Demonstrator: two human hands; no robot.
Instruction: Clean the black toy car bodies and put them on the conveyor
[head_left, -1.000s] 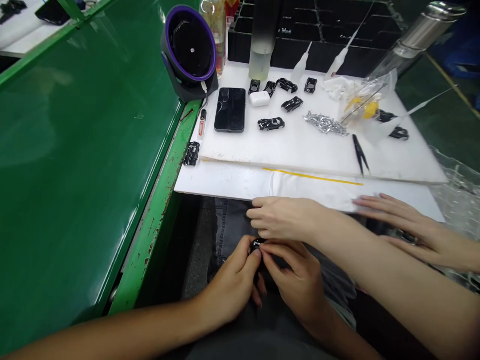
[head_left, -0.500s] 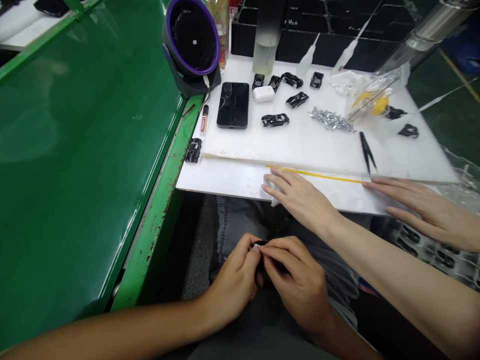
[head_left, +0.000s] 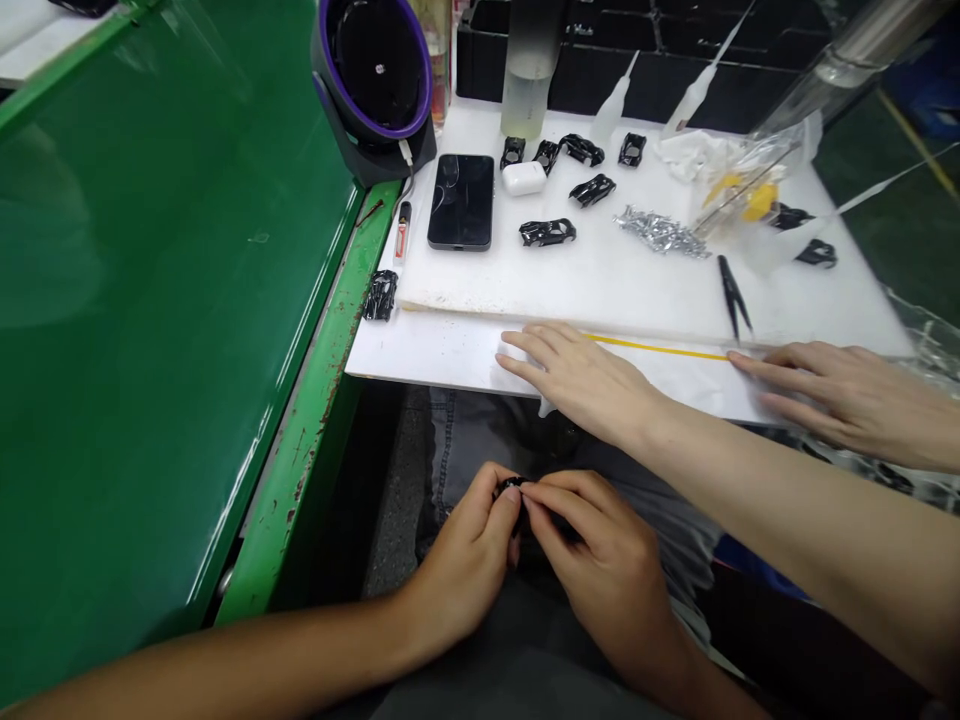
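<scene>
Over my lap, my left hand (head_left: 469,560) and my right hand (head_left: 600,565) meet with fingertips pinched on a small black part (head_left: 513,490), mostly hidden between them. Just beyond, another person's two hands lie flat on the near edge of the white board (head_left: 435,352): one hand (head_left: 581,378) in the middle, the other hand (head_left: 847,398) at the right. Both press on a clear plastic sheet with a yellow strip (head_left: 652,348).
On the white board lie several black toy-car shells (head_left: 547,232), a phone (head_left: 461,201), a white earbud case (head_left: 523,178), a pile of small metal pieces (head_left: 661,232), black tweezers (head_left: 733,296) and glue bottles (head_left: 616,100). A purple-rimmed fan (head_left: 373,70) stands beside the green conveyor (head_left: 150,300).
The other person's hands moved from the board's front edge up onto the plastic sheet and spread flat. My hands stayed pinched together over my lap.
</scene>
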